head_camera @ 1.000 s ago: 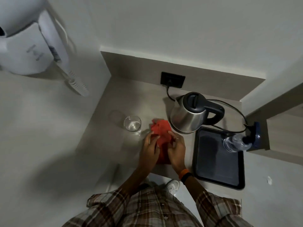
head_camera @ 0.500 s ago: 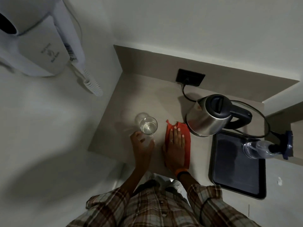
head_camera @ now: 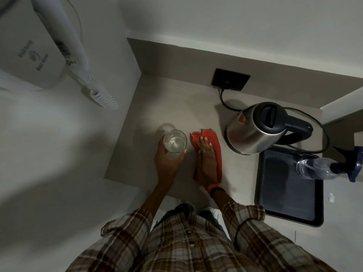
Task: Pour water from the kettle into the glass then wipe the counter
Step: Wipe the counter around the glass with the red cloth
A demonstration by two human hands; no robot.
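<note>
A clear glass [head_camera: 175, 141] with some water in it is raised off the beige counter [head_camera: 170, 107], and my left hand [head_camera: 167, 163] grips it from below. My right hand [head_camera: 206, 160] lies flat, fingers together, pressing a red cloth [head_camera: 217, 150] onto the counter just right of the glass. The steel kettle [head_camera: 253, 132] with a black lid and handle stands upright to the right of the cloth, its cord running to a black wall socket [head_camera: 230, 79].
A dark tray [head_camera: 288, 185] lies at the counter's right front, with a clear spray bottle [head_camera: 318, 169] on its side over its far right edge. A white wall-mounted hair dryer [head_camera: 39, 46] with a coiled cord hangs on the left wall. Walls close the counter at left and back.
My left hand left the cloth, took hold of the glass and lifted it. My right hand flattened onto the cloth and slid it forward.
</note>
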